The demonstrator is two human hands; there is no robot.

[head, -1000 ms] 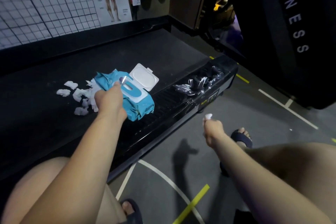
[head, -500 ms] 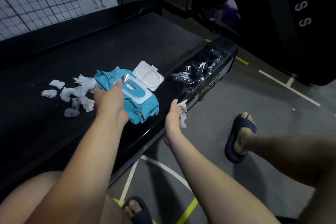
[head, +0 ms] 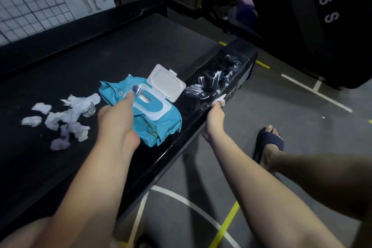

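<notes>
wipe pack (head: 159,127): crinkled teal soft film, white rigid flip lid (head: 167,82) open, lies on matte black treadmill deck (head: 141,46); left hand (head: 118,119) fingers curled over pack's near-left edge, holding it down; right hand (head: 215,113) pinches small white wipe (head: 221,101) against glossy black side rail (head: 237,78); crumpled used wipes (head: 66,117) left of pack

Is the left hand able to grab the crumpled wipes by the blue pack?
Probably yes: the crumpled wipes lie just beside the left hand with nothing between, but it grips the pack and must let go first.
</notes>
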